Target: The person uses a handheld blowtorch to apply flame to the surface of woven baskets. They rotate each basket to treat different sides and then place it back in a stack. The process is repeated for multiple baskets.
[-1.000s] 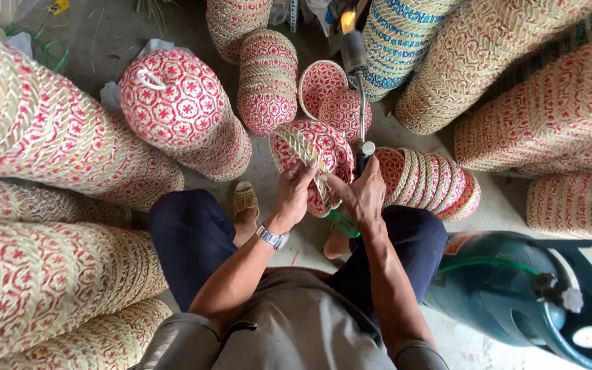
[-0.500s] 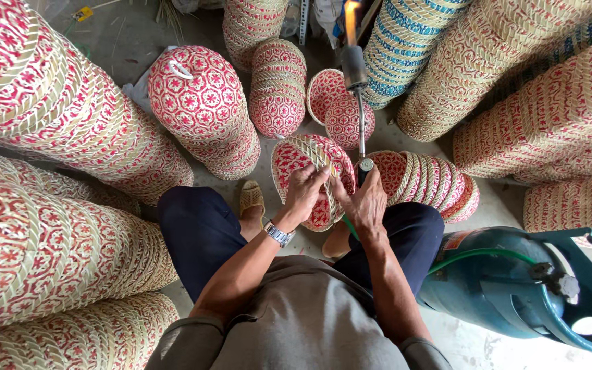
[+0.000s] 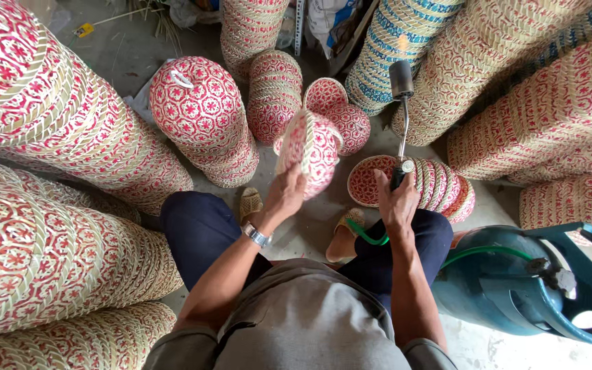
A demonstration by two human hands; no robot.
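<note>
Basket (image 3: 312,147) gripped by left hand (image 3: 286,195); right hand (image 3: 395,199) clasps torch (image 3: 401,123).

Tall stacks of red-and-cream woven baskets (image 3: 49,130) lie to the left of both grips, and a shorter stack with a white loop (image 3: 200,116) stands just left of the left grip. Beyond the grips rises a blue-and-cream woven stack (image 3: 399,48), with more red-patterned stacks (image 3: 549,116) to the right of the right grip. A teal gas cylinder (image 3: 515,288) sits on the concrete floor (image 3: 118,48) right of and nearer than the right grip, a green hose (image 3: 481,252) on it.
</note>
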